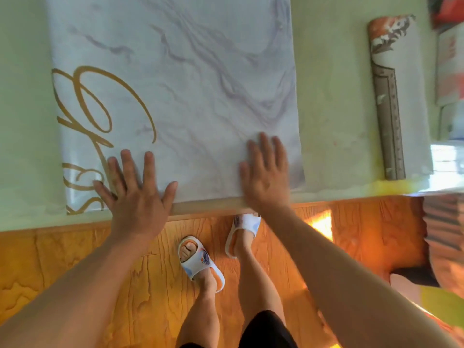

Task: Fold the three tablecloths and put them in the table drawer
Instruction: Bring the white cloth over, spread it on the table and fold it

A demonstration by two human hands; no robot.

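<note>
Pale green counter [331, 96] over wood floor: marble-print tablecloth [175, 84] lies flat under both splayed, pressing palms, left hand [135, 187] and right hand [266, 172] at its near edge; looks glossy, limp, slippery, so pinch near corners.

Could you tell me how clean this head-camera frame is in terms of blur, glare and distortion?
Head view: soft overall, with motion blur on the right hand and the far right edge; glare on the marbled cloth by the left hand; a blown-out sun patch on the floor; wide-angle bending of the table edge; a greenish-yellow cast on the table.
</note>
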